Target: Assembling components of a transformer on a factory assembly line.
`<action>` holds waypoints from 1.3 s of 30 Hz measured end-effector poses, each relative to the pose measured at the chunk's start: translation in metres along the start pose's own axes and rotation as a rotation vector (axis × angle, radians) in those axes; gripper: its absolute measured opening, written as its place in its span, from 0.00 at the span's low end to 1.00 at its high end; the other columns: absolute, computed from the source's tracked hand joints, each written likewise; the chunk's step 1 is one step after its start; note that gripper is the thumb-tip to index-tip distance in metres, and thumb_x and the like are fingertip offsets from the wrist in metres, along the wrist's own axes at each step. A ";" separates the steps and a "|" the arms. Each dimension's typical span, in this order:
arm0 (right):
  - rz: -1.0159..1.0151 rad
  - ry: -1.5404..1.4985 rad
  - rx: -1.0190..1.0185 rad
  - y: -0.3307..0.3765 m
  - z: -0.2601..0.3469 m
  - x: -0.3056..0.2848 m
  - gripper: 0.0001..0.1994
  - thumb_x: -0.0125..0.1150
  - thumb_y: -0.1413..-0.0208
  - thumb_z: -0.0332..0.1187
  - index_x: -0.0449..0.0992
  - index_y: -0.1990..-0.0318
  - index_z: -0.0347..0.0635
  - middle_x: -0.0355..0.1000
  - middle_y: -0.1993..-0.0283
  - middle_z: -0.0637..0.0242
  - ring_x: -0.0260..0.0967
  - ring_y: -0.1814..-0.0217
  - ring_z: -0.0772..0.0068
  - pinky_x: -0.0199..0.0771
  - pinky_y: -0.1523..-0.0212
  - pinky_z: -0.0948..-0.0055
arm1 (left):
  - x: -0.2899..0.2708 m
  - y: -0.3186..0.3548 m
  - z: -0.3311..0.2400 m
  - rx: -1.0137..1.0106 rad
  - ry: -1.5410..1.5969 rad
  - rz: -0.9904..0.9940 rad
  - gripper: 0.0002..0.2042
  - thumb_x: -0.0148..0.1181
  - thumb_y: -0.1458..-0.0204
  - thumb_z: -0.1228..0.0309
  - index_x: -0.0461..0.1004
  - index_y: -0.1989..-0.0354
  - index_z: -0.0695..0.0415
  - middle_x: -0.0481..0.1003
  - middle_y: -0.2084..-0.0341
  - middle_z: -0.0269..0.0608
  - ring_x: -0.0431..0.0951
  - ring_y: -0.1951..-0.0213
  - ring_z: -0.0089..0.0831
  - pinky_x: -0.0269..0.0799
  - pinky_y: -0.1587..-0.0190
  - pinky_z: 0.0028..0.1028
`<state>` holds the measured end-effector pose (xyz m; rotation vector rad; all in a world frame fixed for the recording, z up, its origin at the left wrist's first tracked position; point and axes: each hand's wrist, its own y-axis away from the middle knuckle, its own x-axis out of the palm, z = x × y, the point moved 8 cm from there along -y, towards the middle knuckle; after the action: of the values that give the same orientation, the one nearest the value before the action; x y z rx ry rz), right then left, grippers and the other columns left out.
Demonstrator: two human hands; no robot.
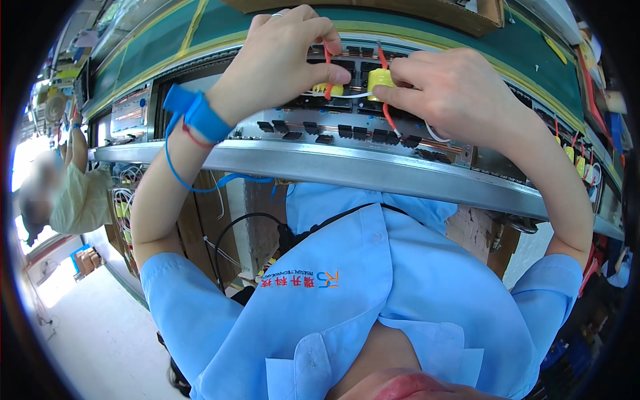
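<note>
My left hand (pixel 287 59) is closed, thumb and fingers pinching a red sleeved wire (pixel 327 92) that stands up from a yellow-taped coil (pixel 319 87), partly hidden under the hand. My right hand (pixel 448 93) grips a second yellow-taped coil (pixel 380 83) by its right side, between thumb and fingers. Red leads stick out of this coil above and below. A white wire (pixel 357 96) runs between the two coils. Both hands are over a long circuit board (pixel 307 115) with rows of black components (pixel 360 133); a blue strap (pixel 208 119) circles my left wrist.
A metal rail (pixel 320 165) runs along the board's near side. Beyond lies a green mat (pixel 153 55) with a cardboard box (pixel 447 15) on it. More yellow coils (pixel 579 164) stand at the right. Another person (pixel 80 200) is at the far left.
</note>
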<state>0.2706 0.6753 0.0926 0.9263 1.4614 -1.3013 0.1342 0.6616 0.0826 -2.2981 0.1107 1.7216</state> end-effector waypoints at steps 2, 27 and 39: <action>-0.010 -0.011 0.025 0.009 -0.004 0.000 0.08 0.61 0.58 0.29 0.78 0.67 0.44 0.69 0.71 0.68 0.73 0.66 0.68 0.74 0.70 0.69 | -0.004 0.004 -0.024 0.106 -0.071 -0.076 0.12 0.69 0.58 0.62 0.75 0.70 0.53 0.71 0.68 0.35 0.73 0.61 0.34 0.62 0.54 0.34; -0.014 -0.161 0.214 0.046 -0.027 -0.011 0.15 0.59 0.56 0.24 0.76 0.58 0.47 0.69 0.68 0.68 0.72 0.67 0.63 0.72 0.69 0.66 | 0.026 -0.025 -0.055 0.028 0.013 -0.075 0.10 0.64 0.51 0.66 0.73 0.64 0.54 0.72 0.69 0.37 0.72 0.62 0.36 0.58 0.55 0.33; -0.276 -0.234 0.335 0.070 -0.060 0.007 0.08 0.64 0.52 0.26 0.75 0.64 0.42 0.69 0.69 0.67 0.69 0.72 0.74 0.67 0.74 0.74 | 0.026 -0.049 -0.068 0.133 -0.080 0.031 0.20 0.66 0.56 0.68 0.74 0.52 0.57 0.71 0.57 0.46 0.70 0.52 0.42 0.59 0.47 0.42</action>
<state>0.3260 0.7448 0.0663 0.7659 1.2388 -1.8353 0.2155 0.6934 0.0833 -2.1414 0.2385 1.7622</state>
